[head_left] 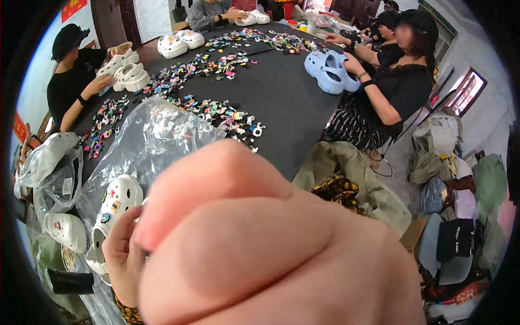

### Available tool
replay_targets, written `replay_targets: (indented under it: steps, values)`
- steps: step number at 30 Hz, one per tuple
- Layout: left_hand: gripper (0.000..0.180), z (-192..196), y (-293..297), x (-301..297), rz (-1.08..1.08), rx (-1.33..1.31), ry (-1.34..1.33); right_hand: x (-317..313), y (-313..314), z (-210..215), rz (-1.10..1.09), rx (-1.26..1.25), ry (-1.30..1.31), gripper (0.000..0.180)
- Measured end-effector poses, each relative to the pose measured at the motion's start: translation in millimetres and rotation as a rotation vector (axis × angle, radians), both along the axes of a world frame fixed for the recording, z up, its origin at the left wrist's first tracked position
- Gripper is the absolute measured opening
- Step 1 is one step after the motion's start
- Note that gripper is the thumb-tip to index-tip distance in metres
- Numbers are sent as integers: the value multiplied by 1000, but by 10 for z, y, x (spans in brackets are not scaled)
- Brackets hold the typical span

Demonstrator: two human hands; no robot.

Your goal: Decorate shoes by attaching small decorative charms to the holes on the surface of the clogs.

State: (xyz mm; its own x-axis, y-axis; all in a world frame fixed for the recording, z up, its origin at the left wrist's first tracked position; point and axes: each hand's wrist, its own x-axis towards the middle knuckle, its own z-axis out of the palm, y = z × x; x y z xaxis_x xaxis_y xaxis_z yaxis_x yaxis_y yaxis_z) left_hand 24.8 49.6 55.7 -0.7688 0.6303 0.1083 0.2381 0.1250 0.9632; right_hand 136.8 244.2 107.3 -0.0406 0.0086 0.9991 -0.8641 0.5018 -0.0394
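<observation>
**Here, left hand on the white clog**

Low at the left, your left hand (123,254) curls its grip around the white clog (112,216), fingers pressed to its side; it sits against the clear plastic bag (146,135) at the near edge of the tabletop (281,103). It looks light, springy foam; hold it by the sidewall. Its long axis runs near upright, the charm-studded top facing you. Your right hand (271,249) fills the view, blurred, seemingly bunched; whether it holds anything you cannot tell.

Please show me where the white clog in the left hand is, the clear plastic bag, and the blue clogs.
white clog (116,203), head view, on its decorated top.
clear plastic bag (154,135), head view, on its crumpled upper part.
blue clogs (325,67), head view, on the nearer shoe.
</observation>
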Motion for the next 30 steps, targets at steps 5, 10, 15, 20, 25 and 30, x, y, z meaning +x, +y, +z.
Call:
replay_targets:
  steps: [5, 10, 15, 20, 25, 30]
  values:
    - [32, 171, -138, 11, -56, -18, 91, 74, -101, 36, 73, 1, -45, 21]
    - [34, 152, -232, -60, -5, -52, 24, 28, -148, -79, 145, 7, -117, 18]
    - [31, 18, 42, 77, 328, -137, -127, 96, -39, -227, 169, 3, -207, 16]
    - [32, 1, -98, -44, 58, 9, 33, 117, -116, -218, 263, 12, -238, 14]
    - [31, -16, -125, -43, 59, 27, 31, 301, -138, -183, 356, 19, -280, 13]
    - [31, -59, -140, -108, 34, 43, 26, 567, -79, -102, 434, 56, -323, 12]
